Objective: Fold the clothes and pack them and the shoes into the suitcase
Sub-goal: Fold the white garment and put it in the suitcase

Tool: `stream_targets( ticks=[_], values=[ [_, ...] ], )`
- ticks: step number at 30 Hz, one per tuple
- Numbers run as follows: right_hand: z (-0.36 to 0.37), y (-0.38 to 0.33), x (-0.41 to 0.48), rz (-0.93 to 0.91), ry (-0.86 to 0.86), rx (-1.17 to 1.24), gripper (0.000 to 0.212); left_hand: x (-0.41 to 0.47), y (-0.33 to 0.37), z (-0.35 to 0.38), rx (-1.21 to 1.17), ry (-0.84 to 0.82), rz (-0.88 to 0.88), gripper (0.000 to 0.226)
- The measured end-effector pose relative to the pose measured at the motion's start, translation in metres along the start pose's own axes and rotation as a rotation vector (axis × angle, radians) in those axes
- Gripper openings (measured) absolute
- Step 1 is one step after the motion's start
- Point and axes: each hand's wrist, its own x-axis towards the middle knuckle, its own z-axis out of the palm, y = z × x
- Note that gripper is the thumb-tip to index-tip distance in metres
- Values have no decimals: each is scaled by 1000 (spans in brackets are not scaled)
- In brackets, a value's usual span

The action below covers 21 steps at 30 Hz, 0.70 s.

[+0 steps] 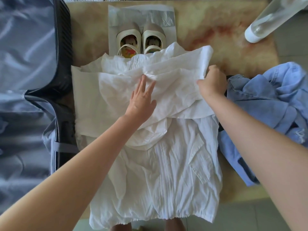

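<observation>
A white zip jacket (pixel 160 164) lies spread on the rug in front of me, its sleeves folded across the upper part. My left hand (pixel 143 99) presses flat on the folded sleeve with straight fingers. My right hand (pixel 211 80) grips the sleeve's right edge, fingers curled round the fabric. Beyond the jacket stands a pair of cream shoes (pixel 141 40) on a white bag, their heels partly covered by the cloth. A crumpled blue denim garment (pixel 270 114) lies at the right. The open suitcase (pixel 26 64) with grey-blue lining fills the left side.
A beige patterned rug (pixel 216 30) covers the floor under everything. A white cylindrical object (pixel 266 19) leans in at the top right. Grey tiles (pixel 250 219) show at the bottom right. The suitcase's dark ribbed edge (pixel 63 39) borders the jacket's left side.
</observation>
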Motion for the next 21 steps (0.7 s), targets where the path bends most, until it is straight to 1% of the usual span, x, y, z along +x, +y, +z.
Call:
stream_targets(
  ticks=[2,4,7,8,9,11,13,14,16,17,18,21],
  values=[
    [-2,1,-10,27,-50,169,19,1,3,-3,-3,9,2,64],
    [-1,6,-22,65,-121,261,19,-2,7,-6,-16,30,-15,62],
    [5,13,-31,48,-148,169,23,-6,11,-6,-72,40,-41,59],
    [6,14,-32,31,-144,141,20,-8,12,-6,-94,41,-40,57],
    [6,15,-33,6,-126,130,16,-10,13,-6,-121,42,-37,54],
    [3,16,-37,-60,-34,158,10,-15,18,-7,-197,67,-52,47],
    [-6,12,-48,-106,72,282,10,-20,26,-10,-362,119,-130,38],
    [-10,9,-56,-128,117,354,10,-21,31,-11,-524,122,-194,35],
    [-17,0,-78,-184,180,440,10,-23,44,-20,-954,7,-342,38],
    [-18,-6,-92,-212,178,465,11,-22,50,-24,-1099,-61,-389,44],
    [-16,-11,-106,-240,157,496,11,-20,53,-29,-1147,-112,-407,52],
    [1,-27,-139,-267,85,631,14,-9,54,-42,-1046,-175,-432,68]
  ],
)
